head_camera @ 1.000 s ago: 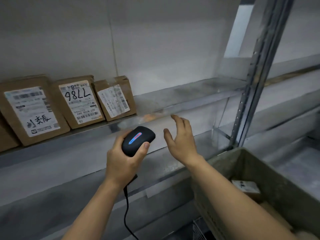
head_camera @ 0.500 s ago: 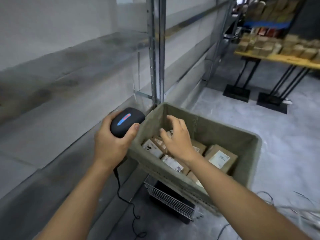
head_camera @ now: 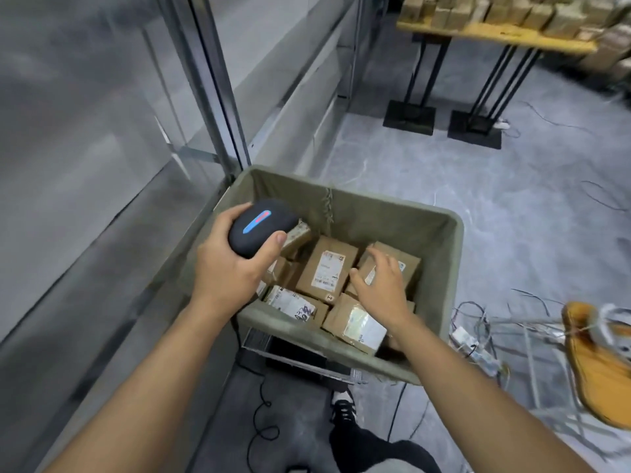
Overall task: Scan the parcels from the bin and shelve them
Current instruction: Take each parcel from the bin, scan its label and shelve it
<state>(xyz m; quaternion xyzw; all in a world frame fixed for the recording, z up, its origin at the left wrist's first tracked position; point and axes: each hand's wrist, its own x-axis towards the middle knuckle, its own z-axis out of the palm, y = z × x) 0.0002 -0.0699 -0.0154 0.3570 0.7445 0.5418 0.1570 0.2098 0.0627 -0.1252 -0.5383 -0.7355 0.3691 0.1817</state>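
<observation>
The bin (head_camera: pixel 440 268) holds a good many brown parcels, at least half a dozen showing, lying at all angles with their white labels up, so most of the work looks undone. None of them is in a hand, and the grey shelf (head_camera: pixel 85 158) to the left shows no parcel on the stretch in view (the rest of the rack is out of frame, so what has been put away cannot be judged). My reading is that a fresh round is just starting: pick one, scan it, shelve it.

The left hand (head_camera: pixel 232 268) hangs over the bin's near-left corner, palm down, its fingers and thumb wrapped firmly round a black scanner (head_camera: pixel 261 227) whose lit strip faces up; a cable trails from below the wrist toward the floor. The scanner's nose points roughly over the parcels, not clearly at any one label.

The right hand (head_camera: pixel 379 285) reaches deep into the bin, forearm sloping down from the lower right. Its fingers are spread and slightly curled, gripping nothing, hovering over or just touching the parcel (head_camera: pixel 406 268) at the right side of the heap. Whether the fingertips rest on the cardboard cannot be told; motion blur smears them. The tall parcel (head_camera: pixel 327 271) in the middle lies just beside the thumb.
</observation>
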